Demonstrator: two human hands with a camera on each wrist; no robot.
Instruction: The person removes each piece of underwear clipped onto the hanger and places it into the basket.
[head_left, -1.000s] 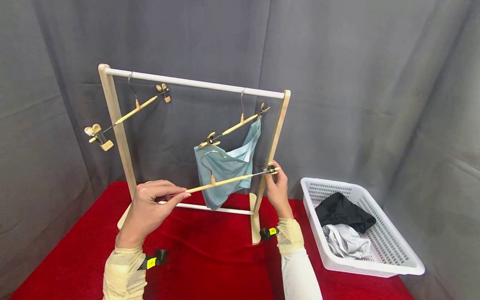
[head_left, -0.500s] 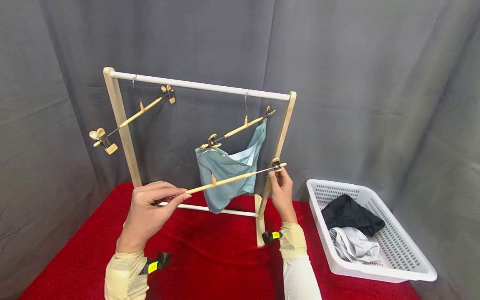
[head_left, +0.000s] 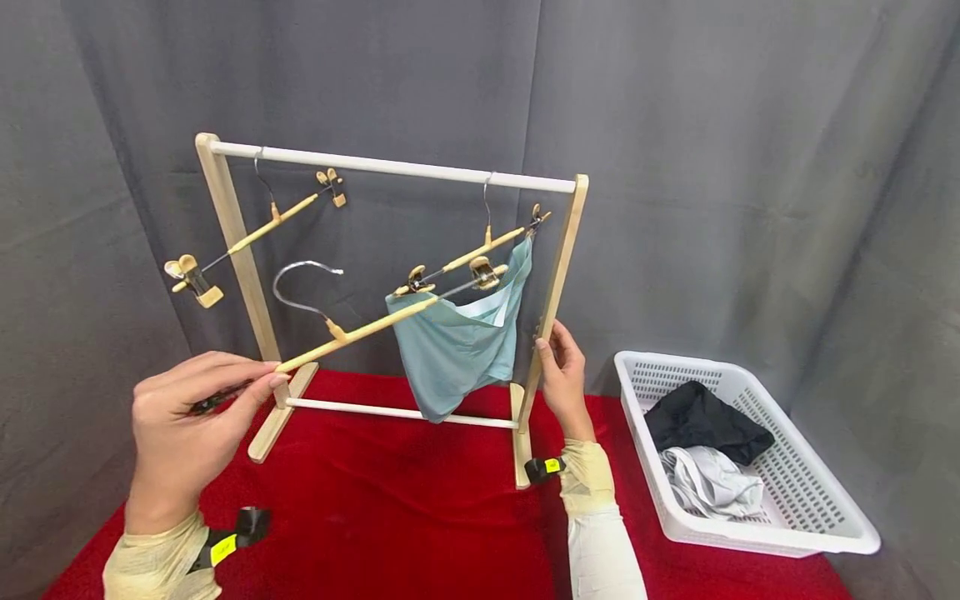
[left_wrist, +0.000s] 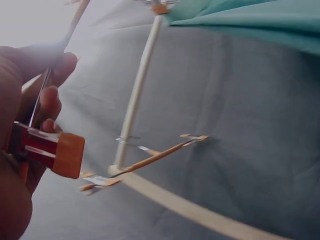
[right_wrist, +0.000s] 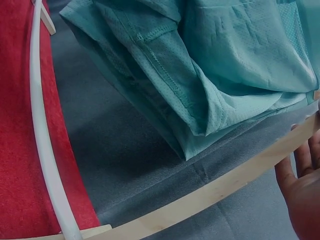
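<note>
My left hand (head_left: 187, 421) pinches one end of a wooden clip hanger (head_left: 375, 327), its metal hook pointing up and its far clip (head_left: 483, 272) overlapping the blue-green underwear in the head view. Close up in the left wrist view, the near clip (left_wrist: 69, 155) sits within the hand. My right hand (head_left: 564, 379) holds the right post (head_left: 558, 258) of a small clothes rack, fingers behind the wood. From the white top rail (head_left: 397, 167) hangs a second clip hanger with the blue-green underwear (head_left: 457, 350). Another clip hanger (head_left: 274, 218), without cloth, hangs at the left.
A white perforated basket (head_left: 825, 533) stands to the right, with a black garment (head_left: 705, 421) and a light grey garment (head_left: 708, 483) inside. Red cloth (head_left: 420, 517) covers the table. Grey curtains (head_left: 712, 167) close off the back and sides.
My left hand has moved left and toward me, carrying the hanger, which now tilts up to the right. My right hand has let go of the hanger's far clip and taken hold of the rack's post.
</note>
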